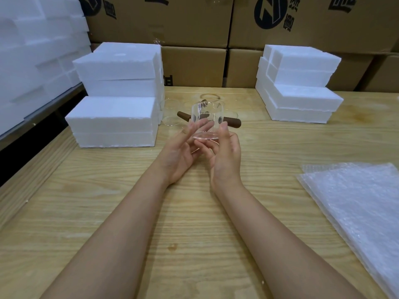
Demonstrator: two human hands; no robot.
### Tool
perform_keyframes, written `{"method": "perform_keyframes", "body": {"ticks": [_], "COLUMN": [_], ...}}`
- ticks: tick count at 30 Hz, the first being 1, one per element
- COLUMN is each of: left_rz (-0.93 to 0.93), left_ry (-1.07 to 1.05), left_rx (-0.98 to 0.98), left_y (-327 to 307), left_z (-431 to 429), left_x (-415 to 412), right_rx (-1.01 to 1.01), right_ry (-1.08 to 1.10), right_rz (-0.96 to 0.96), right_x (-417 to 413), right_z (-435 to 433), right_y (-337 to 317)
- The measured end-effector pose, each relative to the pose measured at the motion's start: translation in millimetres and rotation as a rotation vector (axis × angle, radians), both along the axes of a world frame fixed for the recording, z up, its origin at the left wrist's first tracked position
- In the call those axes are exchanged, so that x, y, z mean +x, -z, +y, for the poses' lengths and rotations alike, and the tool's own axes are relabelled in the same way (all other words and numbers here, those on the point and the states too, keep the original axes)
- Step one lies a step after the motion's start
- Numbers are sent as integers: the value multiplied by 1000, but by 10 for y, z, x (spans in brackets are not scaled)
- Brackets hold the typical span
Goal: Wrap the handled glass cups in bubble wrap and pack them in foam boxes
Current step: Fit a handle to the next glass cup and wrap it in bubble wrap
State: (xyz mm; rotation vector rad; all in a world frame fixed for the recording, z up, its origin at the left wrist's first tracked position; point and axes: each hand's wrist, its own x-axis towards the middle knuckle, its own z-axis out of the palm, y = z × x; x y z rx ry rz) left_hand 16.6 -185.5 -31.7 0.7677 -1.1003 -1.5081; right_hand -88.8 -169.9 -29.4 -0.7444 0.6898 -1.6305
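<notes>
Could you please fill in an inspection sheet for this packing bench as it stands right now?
Surface: wooden table, with a small stain near the front.
Job's things: cup held between both hands; other cups on the table behind it; foam boxes stacked left and right; bubble wrap sheets lying at right.
Clutter: nothing seen.
Grippers: left hand touches the cup's side with straight fingers; right hand grips its base.
Cables: nothing seen.
Surroundings: cartons behind the table; foam blocks piled far left.
</notes>
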Motion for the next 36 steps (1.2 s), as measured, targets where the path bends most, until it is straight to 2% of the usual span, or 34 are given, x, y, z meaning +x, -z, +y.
{"method": "perform_keyframes", "body": {"ticks": [5, 11, 15, 21, 28, 36], "left_rz": [35, 102, 109, 86, 44, 28], "left_ry": [-14, -12, 4, -3, 22, -8], "left_rx": [-10, -3, -27, -65, -71, -81], "left_y": [-17, 1, 11, -25, 2, -6], "left_z": [11, -2, -4, -2, -4, -6], "left_x": [24, 32, 33, -12, -2, 26], "right_rx": [15, -127, -194, -222, -145, -124], "right_ry": [50, 334, 270, 231, 187, 187], "right_rz": [163, 354, 467, 381, 316, 446], "right_x": [8, 19, 42, 18, 23, 16], "right_z": [5, 89, 112, 62, 37, 26], "right_y": [12, -3, 15, 24, 21, 38]}}
